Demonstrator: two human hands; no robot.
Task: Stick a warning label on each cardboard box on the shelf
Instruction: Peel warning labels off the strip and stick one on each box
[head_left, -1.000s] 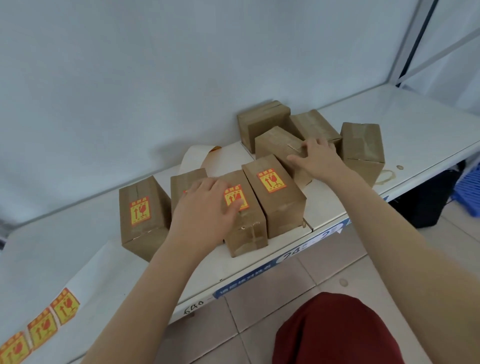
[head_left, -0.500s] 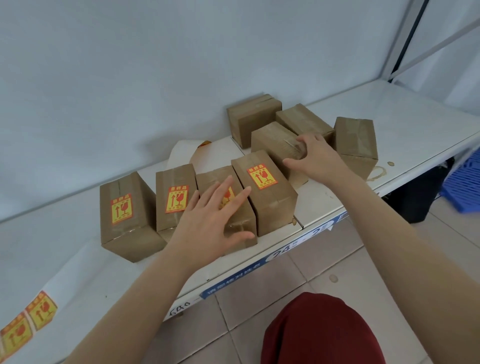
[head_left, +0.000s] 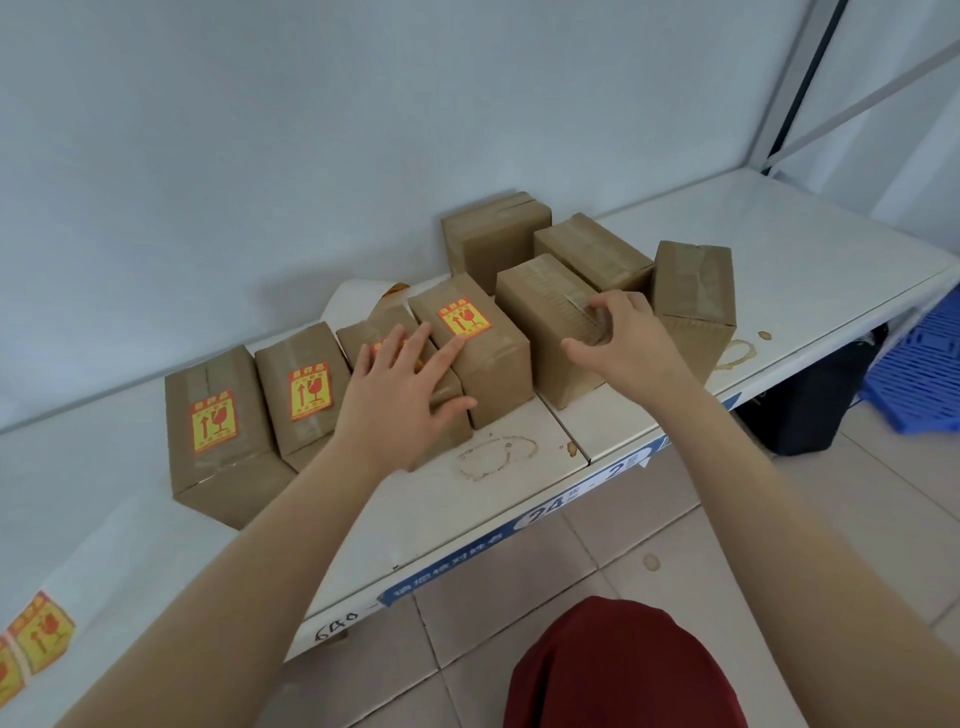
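Several brown cardboard boxes stand on the white shelf (head_left: 810, 260). The left three show yellow-and-red warning labels: the far-left box (head_left: 223, 431), the second box (head_left: 304, 389) and the fourth box (head_left: 467, 332). My left hand (head_left: 400, 395) lies flat with spread fingers on the third box (head_left: 382, 325), covering most of its label, fingertips touching the fourth box. My right hand (head_left: 623, 343) curls over the top right edge of an unlabelled box (head_left: 535, 312), thumb on its side. Three more plain boxes (head_left: 493, 234), (head_left: 592, 249), (head_left: 693, 291) sit behind and to the right.
A strip of spare labels (head_left: 39, 636) on white backing paper lies at the lower left of the shelf. Curled backing paper (head_left: 358, 296) sits against the wall behind the boxes. Ring stains mark the shelf front (head_left: 496, 457). A blue crate (head_left: 919, 374) stands on the floor at right.
My left hand has slid right across the third box toward the fourth and flattened out. My right hand stays on the unlabelled box, its fingers more curled.
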